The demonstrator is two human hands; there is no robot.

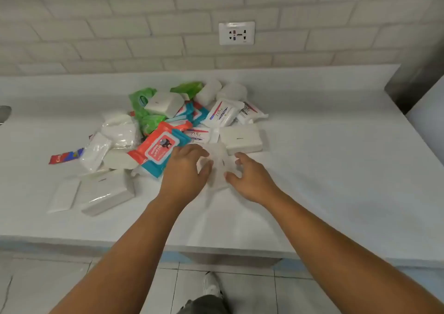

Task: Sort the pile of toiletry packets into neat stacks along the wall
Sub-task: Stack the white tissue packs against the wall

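Currently, left hand (185, 169) and right hand (252, 179) grip the translucent white plastic packet (218, 167) from both sides; slick film may slip, nudging the adjacent red-and-teal wipes pack (159, 150).

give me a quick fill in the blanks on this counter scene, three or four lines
1. The left hand and the right hand both hold a clear crinkly plastic packet at the ____ edge of the mixed packet pile.
2. The red flat toothpaste tube lies on the pile's ____ side.
3. The red-and-teal soft wipes pack lies beside the ____ hand.
4. The white rectangular socket plate is on the ____ above the white counter.
Missing words: near; left; left; wall.
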